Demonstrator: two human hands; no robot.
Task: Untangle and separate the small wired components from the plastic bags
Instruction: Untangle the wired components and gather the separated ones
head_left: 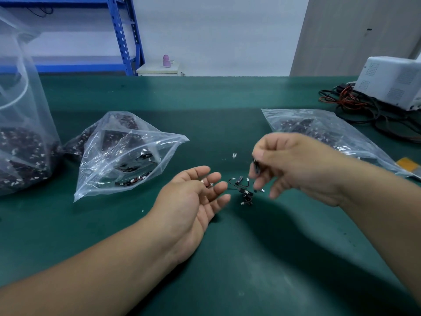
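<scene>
From the head view, a dark green matte surface (pixel 205 99) fills the frame. The left hand (pixel 196 197) lies palm up near the middle of the surface, its fingers (pixel 215 177) loosely spread and relaxed. A tiny white plug with a bit of reddish wire (pixel 206 183) rests on them.

The right hand (pixel 293 165) hangs just above the surface, smeared by motion, and its curled thumb and forefinger pinch a small black component (pixel 256 166).

Between the two hands, a small tangle of wired components (pixel 243 191) lies on the surface: thin black leads, dark bodies and white plastic plugs. A loose white chip (pixel 234 155) sits just beyond it.

Three clear, crinkled, glossy plastic bags hold dark heaps of the same parts:
- The left bag (pixel 22 133) stands tall at the left edge.
- The middle bag (pixel 127 156) slumps beside it, its mouth gaping toward the hands.
- The right bag (pixel 319 131) lies flat behind the right hand.

Beside the right bag's near corner sits a yellow tag (pixel 407 164), too blurred to read. At the far right corner, a white vented instrument case (pixel 391 80) sits among looped red and black cables (pixel 355 106). Beyond the far edge stand blue perforated metal shelving (pixel 123 35) and a pink object (pixel 165 60).
</scene>
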